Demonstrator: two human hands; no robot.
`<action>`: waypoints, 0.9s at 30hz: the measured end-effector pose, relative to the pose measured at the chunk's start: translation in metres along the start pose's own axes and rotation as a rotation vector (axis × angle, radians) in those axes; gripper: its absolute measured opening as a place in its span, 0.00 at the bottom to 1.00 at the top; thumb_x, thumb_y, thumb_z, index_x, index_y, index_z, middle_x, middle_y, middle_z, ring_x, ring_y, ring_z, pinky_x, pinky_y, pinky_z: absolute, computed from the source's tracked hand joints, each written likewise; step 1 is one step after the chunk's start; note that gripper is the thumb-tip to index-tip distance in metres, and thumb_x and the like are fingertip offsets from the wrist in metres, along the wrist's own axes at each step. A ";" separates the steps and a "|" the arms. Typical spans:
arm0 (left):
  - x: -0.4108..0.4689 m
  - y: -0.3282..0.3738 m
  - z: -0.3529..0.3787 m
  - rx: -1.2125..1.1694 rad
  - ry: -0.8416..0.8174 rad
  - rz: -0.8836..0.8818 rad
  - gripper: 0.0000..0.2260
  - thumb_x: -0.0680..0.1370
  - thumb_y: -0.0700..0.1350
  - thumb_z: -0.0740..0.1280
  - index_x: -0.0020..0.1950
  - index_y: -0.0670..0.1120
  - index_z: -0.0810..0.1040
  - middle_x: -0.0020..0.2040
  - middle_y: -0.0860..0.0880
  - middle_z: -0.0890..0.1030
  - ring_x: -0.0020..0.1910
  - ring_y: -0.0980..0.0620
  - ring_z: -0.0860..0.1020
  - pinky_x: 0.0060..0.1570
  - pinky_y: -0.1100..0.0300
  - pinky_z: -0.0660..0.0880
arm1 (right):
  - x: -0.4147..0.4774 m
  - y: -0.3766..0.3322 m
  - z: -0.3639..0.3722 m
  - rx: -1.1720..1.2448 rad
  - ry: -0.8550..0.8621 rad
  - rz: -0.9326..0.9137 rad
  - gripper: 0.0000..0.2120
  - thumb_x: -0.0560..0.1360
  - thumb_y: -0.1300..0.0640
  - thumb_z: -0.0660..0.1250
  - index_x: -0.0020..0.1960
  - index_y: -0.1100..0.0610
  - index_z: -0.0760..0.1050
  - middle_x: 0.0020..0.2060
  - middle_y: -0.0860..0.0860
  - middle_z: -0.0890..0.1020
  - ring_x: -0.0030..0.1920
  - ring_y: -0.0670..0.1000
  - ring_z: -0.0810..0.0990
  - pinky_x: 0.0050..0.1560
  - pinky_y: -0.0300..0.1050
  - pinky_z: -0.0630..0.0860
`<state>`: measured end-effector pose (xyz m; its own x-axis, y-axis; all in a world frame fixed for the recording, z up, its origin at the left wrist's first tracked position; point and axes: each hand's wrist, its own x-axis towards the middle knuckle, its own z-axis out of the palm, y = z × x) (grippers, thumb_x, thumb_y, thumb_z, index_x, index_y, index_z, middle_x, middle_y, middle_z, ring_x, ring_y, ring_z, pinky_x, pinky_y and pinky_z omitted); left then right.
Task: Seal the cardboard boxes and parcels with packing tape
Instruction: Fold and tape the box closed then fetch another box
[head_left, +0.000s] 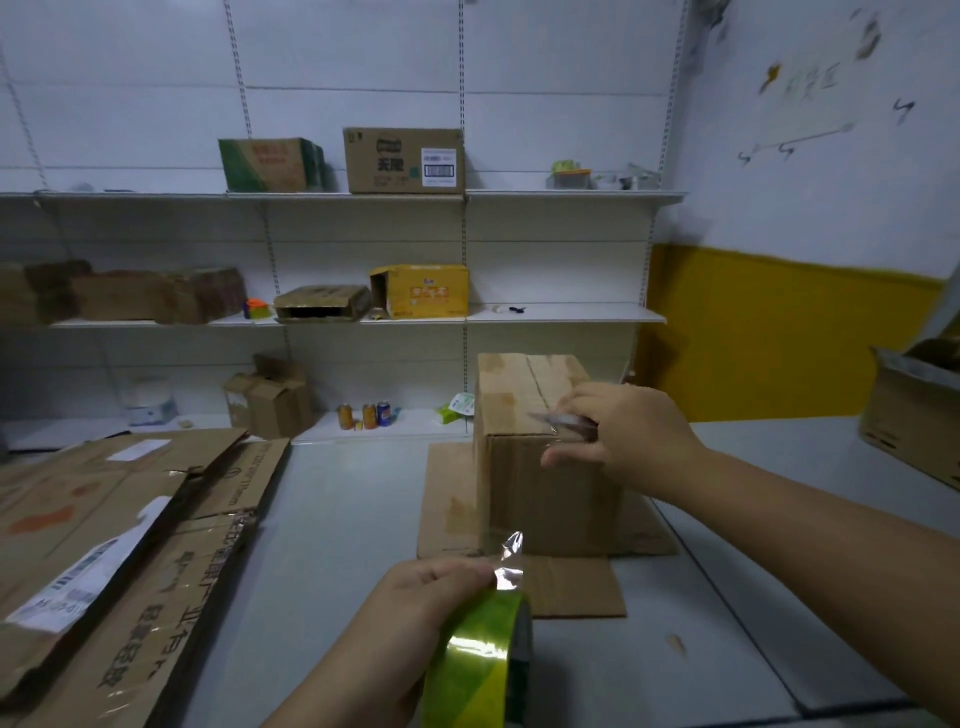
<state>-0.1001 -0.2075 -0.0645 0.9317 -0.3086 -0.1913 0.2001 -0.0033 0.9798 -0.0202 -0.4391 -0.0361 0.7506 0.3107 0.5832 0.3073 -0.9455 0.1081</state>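
Observation:
A closed brown cardboard box (524, 488) stands upright on the white table, a little right of centre, on a flat cardboard sheet (571, 587). My right hand (634, 441) is at the box's top front edge. Its fingers pinch a short clear shiny strip of tape (553, 419) over the top seam, and its thumb lies against the front face. My left hand (415, 618) grips a roll of yellow-green packing tape (478, 670) near the bottom of the view, in front of the box. The roll's loose clear end (511, 556) sticks up from it.
Flattened cardboard boxes (119, 561) cover the table's left side. An open carton (914, 415) sits at the right edge. Wall shelves behind hold several boxes (402, 161), a small open box (270, 400) and drink cans (363, 415).

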 end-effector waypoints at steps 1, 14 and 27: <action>-0.001 0.000 0.000 0.011 0.008 0.016 0.09 0.76 0.38 0.65 0.41 0.41 0.84 0.27 0.51 0.82 0.24 0.60 0.78 0.23 0.72 0.70 | -0.003 0.001 -0.006 0.116 0.034 0.077 0.41 0.67 0.22 0.41 0.50 0.53 0.76 0.45 0.47 0.77 0.41 0.48 0.76 0.33 0.39 0.68; 0.003 -0.014 0.026 -0.110 0.067 0.077 0.11 0.77 0.43 0.64 0.43 0.46 0.86 0.41 0.45 0.85 0.38 0.47 0.83 0.39 0.57 0.78 | -0.151 0.085 0.047 0.033 -0.237 0.685 0.06 0.77 0.52 0.66 0.43 0.52 0.76 0.40 0.48 0.74 0.40 0.51 0.73 0.40 0.46 0.71; -0.002 -0.021 0.062 -0.149 -0.042 0.150 0.12 0.79 0.45 0.61 0.49 0.47 0.85 0.45 0.43 0.85 0.43 0.44 0.83 0.46 0.49 0.78 | -0.097 -0.057 -0.011 1.317 -0.416 0.351 0.23 0.65 0.39 0.69 0.59 0.43 0.75 0.57 0.45 0.80 0.58 0.45 0.78 0.57 0.42 0.76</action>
<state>-0.1243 -0.2654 -0.0807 0.9417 -0.3343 -0.0382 0.1055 0.1857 0.9769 -0.1169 -0.4160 -0.0904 0.9437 0.3069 0.1231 0.2104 -0.2699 -0.9396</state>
